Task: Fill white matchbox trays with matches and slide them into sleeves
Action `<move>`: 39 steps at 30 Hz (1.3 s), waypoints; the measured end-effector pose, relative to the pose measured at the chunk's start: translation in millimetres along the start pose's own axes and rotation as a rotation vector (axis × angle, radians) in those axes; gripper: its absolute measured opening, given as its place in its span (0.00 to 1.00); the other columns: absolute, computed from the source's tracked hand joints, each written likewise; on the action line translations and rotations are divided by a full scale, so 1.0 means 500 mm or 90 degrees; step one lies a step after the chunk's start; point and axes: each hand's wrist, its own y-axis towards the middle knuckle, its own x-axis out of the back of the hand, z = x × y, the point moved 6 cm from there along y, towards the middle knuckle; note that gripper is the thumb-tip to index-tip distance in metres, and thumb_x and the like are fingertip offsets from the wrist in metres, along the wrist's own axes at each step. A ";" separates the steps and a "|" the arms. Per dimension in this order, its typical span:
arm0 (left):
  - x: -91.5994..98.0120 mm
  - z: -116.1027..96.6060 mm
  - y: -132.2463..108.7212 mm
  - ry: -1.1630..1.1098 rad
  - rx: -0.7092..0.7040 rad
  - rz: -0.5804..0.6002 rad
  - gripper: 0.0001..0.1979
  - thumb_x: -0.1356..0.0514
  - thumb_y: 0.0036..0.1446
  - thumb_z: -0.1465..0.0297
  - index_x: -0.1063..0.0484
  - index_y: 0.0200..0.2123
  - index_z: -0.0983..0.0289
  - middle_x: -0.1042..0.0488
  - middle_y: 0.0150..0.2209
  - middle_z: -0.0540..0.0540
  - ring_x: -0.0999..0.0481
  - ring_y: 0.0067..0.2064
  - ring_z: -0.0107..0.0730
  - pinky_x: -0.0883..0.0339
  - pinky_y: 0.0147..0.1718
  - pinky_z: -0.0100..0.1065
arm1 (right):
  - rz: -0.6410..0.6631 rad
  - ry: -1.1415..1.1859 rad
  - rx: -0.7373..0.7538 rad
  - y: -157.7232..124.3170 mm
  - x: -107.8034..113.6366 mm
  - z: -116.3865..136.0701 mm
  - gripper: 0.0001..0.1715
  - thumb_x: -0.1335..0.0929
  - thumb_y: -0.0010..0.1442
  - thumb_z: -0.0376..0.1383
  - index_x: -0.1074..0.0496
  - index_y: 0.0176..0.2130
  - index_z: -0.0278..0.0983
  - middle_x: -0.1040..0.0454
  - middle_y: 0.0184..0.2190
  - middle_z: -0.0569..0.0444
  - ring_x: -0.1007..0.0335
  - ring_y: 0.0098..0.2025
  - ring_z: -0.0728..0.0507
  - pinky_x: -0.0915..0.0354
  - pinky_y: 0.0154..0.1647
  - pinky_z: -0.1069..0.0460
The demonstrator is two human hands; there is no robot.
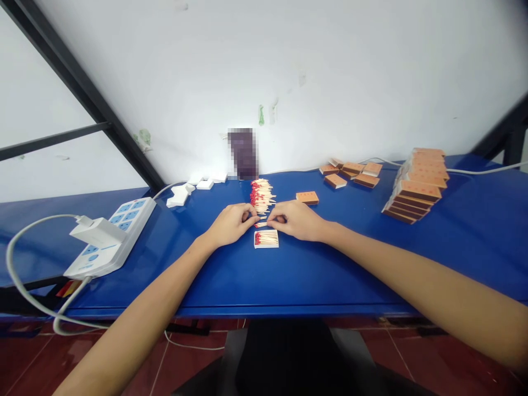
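Note:
My left hand [234, 224] and my right hand [296, 219] face each other over the blue table, fingers pinched at the two ends of a few red-tipped matches [260, 224]. Just in front of them lies a white matchbox tray [266, 246], partly filled with matches whose heads point left. Beyond my fingers, a long pile of loose matches [263, 195] runs toward the wall, red heads on the left. One orange matchbox sleeve [307, 197] rests behind my right hand.
Several white trays [180, 194] lie at the back left. Loose orange matchboxes [353, 169] are scattered at the back right, beside tall stacked matchboxes [417, 190]. A white power strip [119, 234] with a plugged-in charger and cables occupies the left. A pixelated dark object [244, 153] leans on the wall.

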 end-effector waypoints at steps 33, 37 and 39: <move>0.023 0.011 -0.012 -0.001 -0.002 -0.037 0.11 0.46 0.64 0.63 0.27 0.40 0.63 0.38 0.19 0.44 0.38 0.22 0.24 0.48 0.25 0.28 | 0.003 -0.018 0.042 -0.007 0.000 0.004 0.12 0.33 0.65 0.37 0.20 0.43 0.38 0.24 0.32 0.52 0.32 0.34 0.47 0.42 0.35 0.53; 0.024 0.009 -0.013 0.004 -0.019 -0.026 0.11 0.45 0.64 0.65 0.27 0.42 0.62 0.37 0.20 0.44 0.37 0.23 0.25 0.46 0.26 0.28 | -0.011 -0.019 0.027 -0.006 -0.001 0.001 0.13 0.33 0.64 0.38 0.21 0.45 0.38 0.26 0.30 0.53 0.34 0.32 0.48 0.44 0.33 0.53; 0.022 0.008 -0.013 0.004 -0.034 -0.015 0.11 0.45 0.63 0.67 0.25 0.44 0.62 0.35 0.21 0.45 0.37 0.23 0.25 0.45 0.27 0.28 | -0.009 -0.025 0.019 -0.006 -0.001 0.000 0.13 0.33 0.64 0.39 0.21 0.45 0.38 0.26 0.29 0.53 0.35 0.32 0.48 0.45 0.32 0.53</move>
